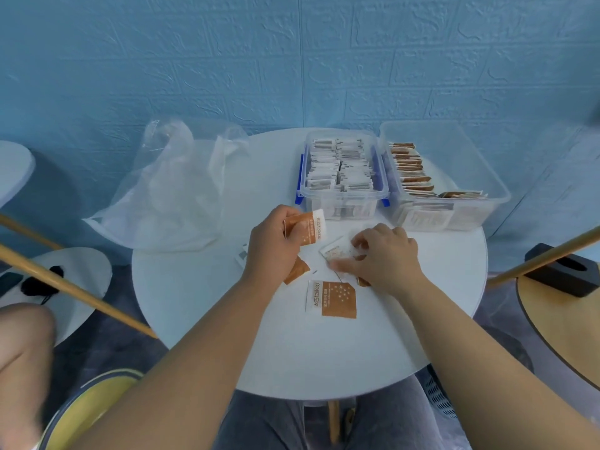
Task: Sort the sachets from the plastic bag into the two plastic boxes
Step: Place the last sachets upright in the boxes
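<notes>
- While the left hand (272,245) grips it, thumb and curled fingers clamped round its near end, the orange sachet (303,228) stands lifted over the middle of the bench (292,355); its white end strip reads "taikoo" after two Chinese characters, and the smaller white print on the orange part is too fine to read.
- At 3 o'clock from that one, the right hand (383,254) lies over a pale sachet (334,251) on the bench, fingers bent down onto it; they are blurred, so I cannot tell whether they pinch it or only press it.
- At 6 o'clock from both hands a flat sachet (331,299) lies face up, orange with white stars and the same "taikoo" strip along its left edge.
- A tucked sachet (297,271), also orange, pokes out from beneath the left hand's heel.
- At 12 o'clock sits the clip box (344,203), clear with blue latches, packed with upright white sachets.
- Just beside it at 1 o'clock, the open box (454,203) carries a row of orange-edged sachets along its left wall and a few laid flat near its front.
- At 10 o'clock the plastic bag (168,196) lies slack and crumpled, partly over the bench's rim.
- Behind everything runs a blue wall (292,60) embossed like brick.
</notes>
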